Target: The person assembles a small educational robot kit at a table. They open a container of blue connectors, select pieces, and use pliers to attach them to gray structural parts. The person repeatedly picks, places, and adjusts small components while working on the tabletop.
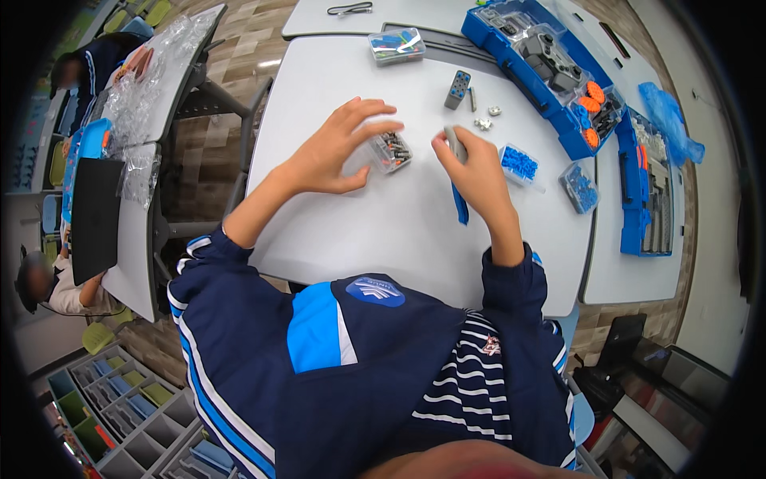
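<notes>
My left hand (341, 152) is over the table with its fingers spread and nothing in them. Just right of its fingertips is a small clear box (389, 153) of grey and orange parts. My right hand (481, 169) is closed around a long piece, grey (457, 145) at the fingertips, with a blue strip (460, 206) hanging below the palm; whether these are one piece I cannot tell. Beyond that hand stand a dark grey block with blue dots (458, 89), a thin shaft (472, 99) and small whitish parts (483, 124).
Right of my right hand sit an open box of blue pins (519, 164) and a clear box of blue parts (579, 188). A blue tray (511, 68) holds a game controller (552, 62) and orange wheels (590, 104). Another clear box (396, 48) lies far off. Two people are at left.
</notes>
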Available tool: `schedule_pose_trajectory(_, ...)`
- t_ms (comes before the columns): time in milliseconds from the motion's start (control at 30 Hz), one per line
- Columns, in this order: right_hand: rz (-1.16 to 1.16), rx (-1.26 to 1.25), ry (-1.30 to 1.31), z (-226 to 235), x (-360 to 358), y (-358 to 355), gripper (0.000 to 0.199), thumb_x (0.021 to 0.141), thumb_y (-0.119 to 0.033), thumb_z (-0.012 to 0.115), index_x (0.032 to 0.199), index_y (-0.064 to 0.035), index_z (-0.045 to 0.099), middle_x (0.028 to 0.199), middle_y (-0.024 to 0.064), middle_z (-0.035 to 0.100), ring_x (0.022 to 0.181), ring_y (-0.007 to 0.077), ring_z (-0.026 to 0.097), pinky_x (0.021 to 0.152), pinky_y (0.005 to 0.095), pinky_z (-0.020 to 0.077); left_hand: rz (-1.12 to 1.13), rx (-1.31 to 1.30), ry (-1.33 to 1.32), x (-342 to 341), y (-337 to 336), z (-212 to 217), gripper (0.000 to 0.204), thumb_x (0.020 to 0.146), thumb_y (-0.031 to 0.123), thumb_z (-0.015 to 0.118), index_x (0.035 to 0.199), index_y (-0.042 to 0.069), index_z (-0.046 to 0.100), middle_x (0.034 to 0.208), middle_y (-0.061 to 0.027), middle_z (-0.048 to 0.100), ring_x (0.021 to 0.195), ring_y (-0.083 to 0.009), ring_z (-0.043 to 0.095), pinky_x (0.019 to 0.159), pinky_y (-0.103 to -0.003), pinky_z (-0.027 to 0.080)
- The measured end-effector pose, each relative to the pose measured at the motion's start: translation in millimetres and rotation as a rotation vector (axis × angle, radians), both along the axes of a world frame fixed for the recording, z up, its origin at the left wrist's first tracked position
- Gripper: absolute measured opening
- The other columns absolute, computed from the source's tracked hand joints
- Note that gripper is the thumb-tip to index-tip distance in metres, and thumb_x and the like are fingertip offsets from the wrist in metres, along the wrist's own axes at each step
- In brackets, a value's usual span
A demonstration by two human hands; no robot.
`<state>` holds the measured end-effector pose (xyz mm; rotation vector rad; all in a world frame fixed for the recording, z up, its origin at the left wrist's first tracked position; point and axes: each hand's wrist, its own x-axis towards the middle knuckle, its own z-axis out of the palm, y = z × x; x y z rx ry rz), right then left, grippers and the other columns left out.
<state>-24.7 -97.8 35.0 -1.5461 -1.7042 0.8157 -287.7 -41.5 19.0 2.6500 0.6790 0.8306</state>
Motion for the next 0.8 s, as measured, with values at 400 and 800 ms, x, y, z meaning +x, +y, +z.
schedule_pose_trajectory(400,0.03,0.131,0.111,-50,-33,-20,0.022,0.093,-0.02,0.067,0.091,0.0023,0.066,0.068,0.0169,0.059,0.056,0.0225,0.053,0.056,0.0357,0.042,0.314,-0.219,0.316,56,222,-28,0.082,0.068,0.048,0.088,0.129,-0.001,0.063,0.123,-0.0218,0.065,0.118,-0.0337,0.061,0.102,-0.041,0.047)
schedule_pose_trajectory(800,0.055,0.034,-0.096,-62,-31,-24,0.025,0.091,-0.025,0.067,0.092,-0.0006,0.068,0.078,0.0215,0.068,0.07,0.0398,0.066,0.062,0.0449,0.0496,0.089,-0.333,0.845,99,262,-27,0.076,0.048,0.044,0.099,0.099,-0.004,0.07,0.085,-0.0196,0.074,0.083,-0.0325,0.072,0.073,-0.041,0.056)
